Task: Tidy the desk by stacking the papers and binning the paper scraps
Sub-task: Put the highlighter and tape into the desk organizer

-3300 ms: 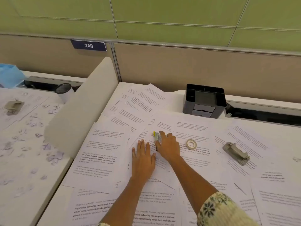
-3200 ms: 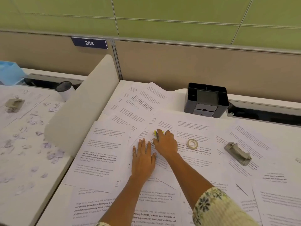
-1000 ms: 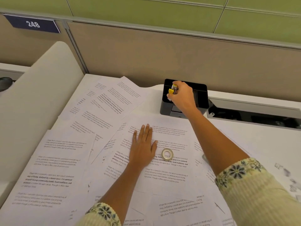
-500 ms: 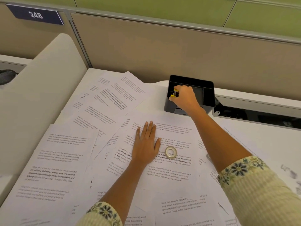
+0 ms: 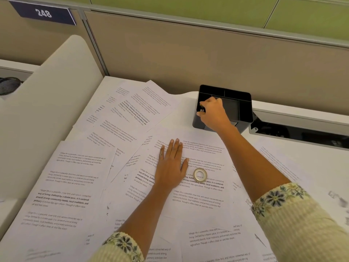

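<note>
Several printed papers (image 5: 75, 178) lie scattered and overlapping across the white desk. My left hand (image 5: 172, 167) rests flat on the papers in the middle, fingers straight. My right hand (image 5: 213, 112) reaches into the left compartment of a black desk organiser (image 5: 243, 108) at the back, its fingers curled round a small yellow and silver item (image 5: 201, 109) that is mostly hidden. A few paper scraps (image 5: 338, 200) show blurred at the right edge.
A roll of clear tape (image 5: 200, 174) lies on the papers just right of my left hand. A curved white divider (image 5: 49, 103) bounds the desk on the left. A beige partition (image 5: 188, 53) stands behind, and a cable slot (image 5: 302, 135) opens at the back right.
My right hand picked the yellow item up from the papers, carried it to the organiser and has lowered it into the left compartment. My left hand stayed flat on the papers.
</note>
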